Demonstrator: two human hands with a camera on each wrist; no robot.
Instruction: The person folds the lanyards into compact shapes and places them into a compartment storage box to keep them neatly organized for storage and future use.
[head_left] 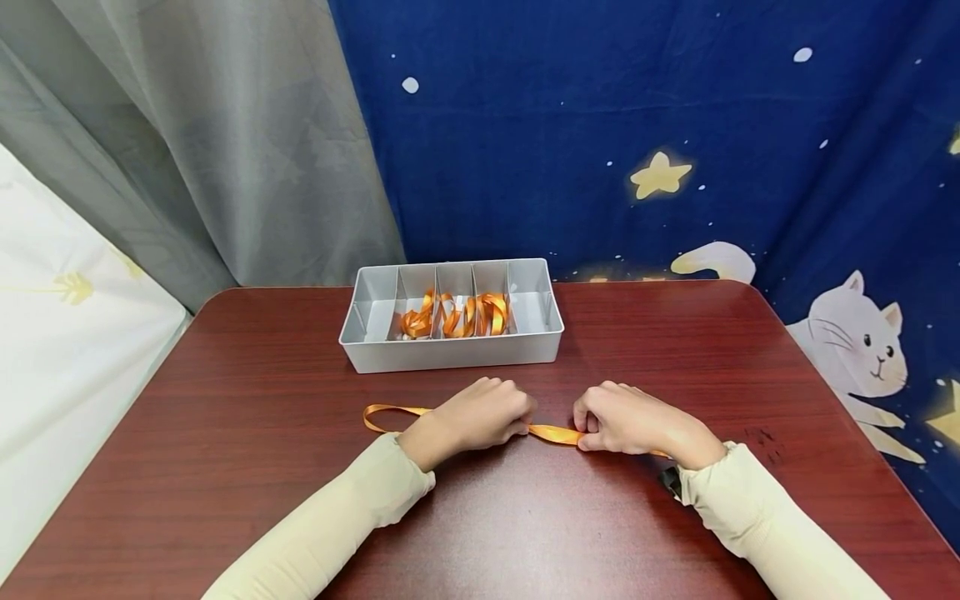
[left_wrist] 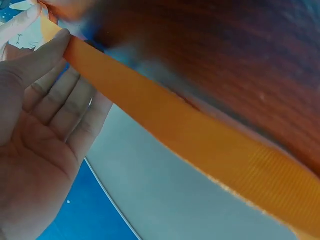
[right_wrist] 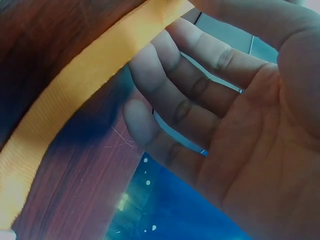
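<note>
An orange ribbon (head_left: 555,434) stretches between the two hands, low over the dark red tabletop. My left hand (head_left: 483,414) pinches it between thumb and fingertips, and a loop of ribbon trails out to the left behind that wrist. The right hand (head_left: 633,421) pinches the same ribbon a short way to the right, where more of it passes under the hand. In the left wrist view, the flat ribbon (left_wrist: 150,115) runs from the thumb toward the lower right. In the right wrist view, the ribbon (right_wrist: 90,75) curves down from the fingertips to the lower left.
A light grey tray (head_left: 450,357) split by dividers stands beyond the hands. Bundled orange ribbons (head_left: 491,312) lie in its middle compartments. The wooden table (head_left: 247,450) reaches back to a blue curtain (head_left: 525,125) and a grey one.
</note>
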